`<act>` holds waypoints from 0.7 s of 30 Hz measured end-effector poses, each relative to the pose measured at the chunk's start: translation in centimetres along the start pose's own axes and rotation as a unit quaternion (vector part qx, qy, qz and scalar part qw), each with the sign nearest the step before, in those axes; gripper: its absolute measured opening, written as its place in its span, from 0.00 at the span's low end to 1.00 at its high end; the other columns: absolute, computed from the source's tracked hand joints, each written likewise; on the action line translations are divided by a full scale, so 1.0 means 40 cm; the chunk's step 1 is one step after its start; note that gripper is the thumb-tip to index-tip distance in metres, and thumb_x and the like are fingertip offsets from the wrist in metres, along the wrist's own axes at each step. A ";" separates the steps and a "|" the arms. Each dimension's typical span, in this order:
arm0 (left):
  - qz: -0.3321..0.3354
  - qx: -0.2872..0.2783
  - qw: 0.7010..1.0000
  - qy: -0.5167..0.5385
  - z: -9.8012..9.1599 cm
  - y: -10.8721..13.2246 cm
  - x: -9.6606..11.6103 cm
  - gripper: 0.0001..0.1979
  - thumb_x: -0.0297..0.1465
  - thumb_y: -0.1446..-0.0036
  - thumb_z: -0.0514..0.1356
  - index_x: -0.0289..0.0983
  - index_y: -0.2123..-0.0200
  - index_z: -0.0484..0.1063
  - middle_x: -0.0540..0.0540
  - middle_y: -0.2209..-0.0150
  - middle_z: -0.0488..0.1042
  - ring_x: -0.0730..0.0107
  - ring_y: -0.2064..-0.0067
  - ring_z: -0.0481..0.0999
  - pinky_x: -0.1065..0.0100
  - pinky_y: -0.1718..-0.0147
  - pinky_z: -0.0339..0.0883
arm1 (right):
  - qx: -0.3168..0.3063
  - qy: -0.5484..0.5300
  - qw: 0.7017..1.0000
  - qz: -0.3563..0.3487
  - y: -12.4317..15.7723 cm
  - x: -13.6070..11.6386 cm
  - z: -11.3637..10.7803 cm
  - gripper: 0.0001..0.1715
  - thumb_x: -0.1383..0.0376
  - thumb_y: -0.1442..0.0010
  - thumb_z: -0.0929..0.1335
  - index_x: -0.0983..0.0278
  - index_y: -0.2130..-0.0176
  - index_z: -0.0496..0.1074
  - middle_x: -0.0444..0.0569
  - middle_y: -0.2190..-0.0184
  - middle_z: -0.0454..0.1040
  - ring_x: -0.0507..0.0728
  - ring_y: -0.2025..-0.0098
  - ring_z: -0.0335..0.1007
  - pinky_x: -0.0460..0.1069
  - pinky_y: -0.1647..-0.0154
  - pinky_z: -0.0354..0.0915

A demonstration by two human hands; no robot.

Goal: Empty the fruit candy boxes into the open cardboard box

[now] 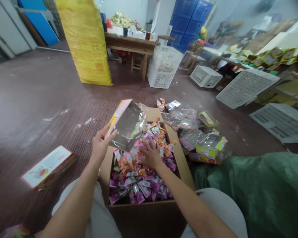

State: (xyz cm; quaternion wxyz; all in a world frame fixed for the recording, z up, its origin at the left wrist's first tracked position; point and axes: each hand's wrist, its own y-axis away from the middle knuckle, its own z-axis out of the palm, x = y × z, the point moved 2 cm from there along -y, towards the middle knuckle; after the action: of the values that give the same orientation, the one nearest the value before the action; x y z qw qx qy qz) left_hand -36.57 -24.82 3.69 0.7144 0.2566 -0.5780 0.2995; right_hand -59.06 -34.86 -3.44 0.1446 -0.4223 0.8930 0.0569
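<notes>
My left hand (101, 140) grips the edge of a clear plastic packaging box (127, 124) with a pink and yellow printed side. The box is tilted above a large open cardboard carton (181, 158). Inside the carton lies a heap of small wrapped sachets (141, 181), mostly pink, purple and orange. My right hand (150, 155) rests on the heap with its fingers spread, just right of the tilted box. Whether a sachet lies under the palm is hidden. The carton stands between my knees with its flaps folded outward.
Several clear packaging boxes (188, 135) lie in a pile right of the carton, beside a green sheet or sack (260, 188). A white printed box (48, 168) is on the floor at left. White plastic crates (164, 67), a tall yellow stack (86, 43) and a wooden table (129, 43) stand farther back.
</notes>
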 end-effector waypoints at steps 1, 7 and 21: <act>0.000 0.022 1.000 0.018 -0.006 -0.008 0.001 0.30 0.38 0.59 0.72 0.40 0.49 0.77 0.44 0.49 0.77 0.57 0.46 0.73 0.61 0.45 0.65 | -0.020 0.031 0.999 0.024 0.007 0.002 -0.004 0.40 0.46 0.52 0.74 0.53 0.43 0.69 0.55 0.34 0.58 0.78 0.35 0.46 0.77 0.40 0.41; -0.069 0.130 0.984 0.103 -0.012 -0.016 0.016 0.24 0.31 0.62 0.71 0.36 0.57 0.81 0.45 0.60 0.81 0.66 0.60 0.78 0.72 0.62 0.72 | -0.100 0.084 0.989 0.064 0.132 -0.032 0.035 0.32 0.46 0.51 0.72 0.52 0.48 0.70 0.52 0.41 0.65 0.73 0.41 0.55 0.72 0.45 0.52; -0.155 0.168 0.968 0.107 0.026 0.013 0.037 0.15 0.19 0.48 0.63 0.36 0.58 0.79 0.55 0.67 0.80 0.81 0.71 0.74 0.82 0.79 0.64 | -0.129 -0.009 0.988 0.088 0.254 -0.037 -0.070 0.36 0.35 0.51 0.69 0.53 0.52 0.76 0.53 0.36 0.59 0.74 0.41 0.57 0.72 0.47 0.57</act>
State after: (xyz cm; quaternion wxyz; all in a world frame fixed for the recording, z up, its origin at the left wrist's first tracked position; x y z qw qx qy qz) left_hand -37.42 -24.98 5.36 0.7566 0.4259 -0.3928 0.3033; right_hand -66.60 -27.91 -0.53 0.0918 -0.3571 0.9104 0.1877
